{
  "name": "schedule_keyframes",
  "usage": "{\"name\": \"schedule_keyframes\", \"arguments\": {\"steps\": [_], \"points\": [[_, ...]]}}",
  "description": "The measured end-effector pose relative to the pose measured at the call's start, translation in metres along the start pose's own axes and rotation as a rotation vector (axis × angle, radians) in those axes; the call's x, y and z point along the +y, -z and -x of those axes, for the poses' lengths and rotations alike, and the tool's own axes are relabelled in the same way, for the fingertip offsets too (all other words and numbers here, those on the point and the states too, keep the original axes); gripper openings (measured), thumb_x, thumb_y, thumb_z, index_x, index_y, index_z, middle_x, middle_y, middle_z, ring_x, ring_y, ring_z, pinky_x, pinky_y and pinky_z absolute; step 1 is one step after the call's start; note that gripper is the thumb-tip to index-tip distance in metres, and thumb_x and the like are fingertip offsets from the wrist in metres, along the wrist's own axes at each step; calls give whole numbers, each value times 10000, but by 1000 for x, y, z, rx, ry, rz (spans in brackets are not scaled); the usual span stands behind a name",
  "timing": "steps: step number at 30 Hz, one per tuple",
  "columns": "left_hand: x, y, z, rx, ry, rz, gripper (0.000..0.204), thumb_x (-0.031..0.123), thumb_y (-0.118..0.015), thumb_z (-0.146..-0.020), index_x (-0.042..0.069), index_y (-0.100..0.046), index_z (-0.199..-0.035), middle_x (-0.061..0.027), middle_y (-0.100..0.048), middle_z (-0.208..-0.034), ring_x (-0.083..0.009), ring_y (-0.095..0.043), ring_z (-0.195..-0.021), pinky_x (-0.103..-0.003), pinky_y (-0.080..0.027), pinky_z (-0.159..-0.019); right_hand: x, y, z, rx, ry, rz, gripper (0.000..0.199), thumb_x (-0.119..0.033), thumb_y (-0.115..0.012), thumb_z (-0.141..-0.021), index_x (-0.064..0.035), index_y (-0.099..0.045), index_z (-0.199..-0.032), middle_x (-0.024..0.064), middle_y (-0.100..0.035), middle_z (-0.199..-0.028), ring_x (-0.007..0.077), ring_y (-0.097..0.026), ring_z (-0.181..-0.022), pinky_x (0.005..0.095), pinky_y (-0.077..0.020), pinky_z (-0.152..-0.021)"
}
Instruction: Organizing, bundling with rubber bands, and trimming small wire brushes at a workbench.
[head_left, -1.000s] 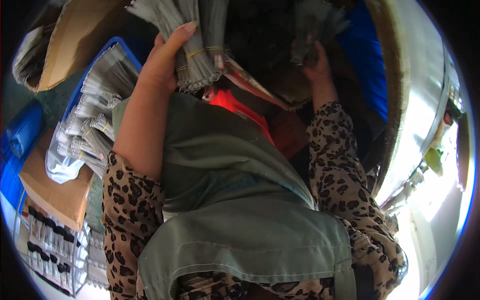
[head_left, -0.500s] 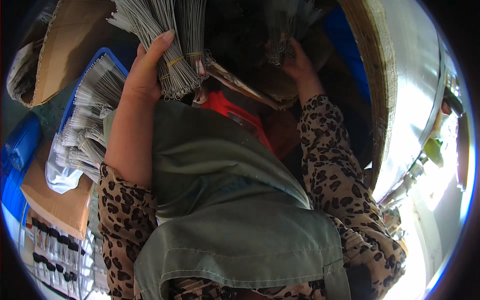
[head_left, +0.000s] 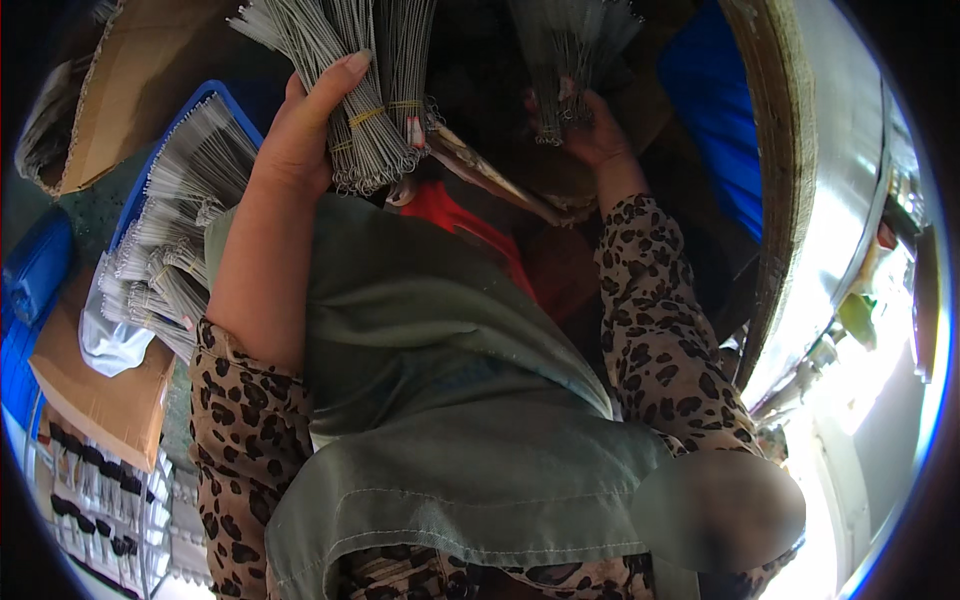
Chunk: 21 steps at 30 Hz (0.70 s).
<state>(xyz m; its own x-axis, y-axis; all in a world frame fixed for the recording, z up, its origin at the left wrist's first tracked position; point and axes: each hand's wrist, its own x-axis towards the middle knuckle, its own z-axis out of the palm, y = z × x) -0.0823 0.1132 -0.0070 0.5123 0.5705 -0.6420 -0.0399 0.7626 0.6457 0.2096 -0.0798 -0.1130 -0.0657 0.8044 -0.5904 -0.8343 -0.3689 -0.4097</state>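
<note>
My left hand is closed around thick bundles of thin twisted-wire brushes, with its thumb across them. Looped wire ends hang at the bottom, and yellow bands tie the bundles. Another tied bundle stands right beside them; whether my fingers reach round it is hidden. In the shadow at the upper right, my right hand grips a smaller, looser bunch of wire brushes, loops downward. At my left, a blue bin is heaped with more such brushes, some in banded bundles.
A cardboard box stands at the far left, with a brown carton and blue plastic nearer. Packed black-tipped items lie lower left. A rough wooden edge rises at right. Something red shows beyond my green apron.
The bundles in my left hand have shifted slightly right in the picture. In my right hand, the bunch has moved slightly left and down. Both grips stay closed.
</note>
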Motion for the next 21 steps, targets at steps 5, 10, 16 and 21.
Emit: {"name": "schedule_keyframes", "arguments": {"steps": [5,10,16,21], "points": [[0,-10,-2,-21,8,5,450,301,-579,-878,-31,-499,-1170,-159,-625,-1011,-257,-646,-878,-379,-560,-763,0,143,1,153,127,-178,647,-414,-626,-820,-57,-429,-1323,159,-542,-1246,286,-531,-1148,427,-446,-949],[-8,17,-3,41,-12,0,436,266,-567,-891,-30,-483,-1200,-157,-619,-1052,-243,-643,-902,-371,-551,-798,22,94,-51,1105,250,1551,406,-296,-668,-785,-36,-633,-1096,196,-647,-1025,300,-630,-964,390,-497,-826],[-1,-4,-8,-6,53,52,669,248,-730,-772,-21,-346,-1249,-145,-546,-1107,-241,-560,-1018,-378,-499,-846,95,137,-94,169,-156,1898,398,-324,-643,-810,-79,-622,-1122,155,-621,-1130,307,-593,-1039,408,-479,-876],[-4,1,-4,70,44,25,684,251,-747,-750,-25,-353,-1235,-152,-544,-1100,-245,-558,-1009,-376,-490,-855,124,105,-136,237,-140,1916,397,-324,-627,-835,-71,-604,-1140,163,-616,-1134,298,-590,-1050,415,-479,-878]]}}
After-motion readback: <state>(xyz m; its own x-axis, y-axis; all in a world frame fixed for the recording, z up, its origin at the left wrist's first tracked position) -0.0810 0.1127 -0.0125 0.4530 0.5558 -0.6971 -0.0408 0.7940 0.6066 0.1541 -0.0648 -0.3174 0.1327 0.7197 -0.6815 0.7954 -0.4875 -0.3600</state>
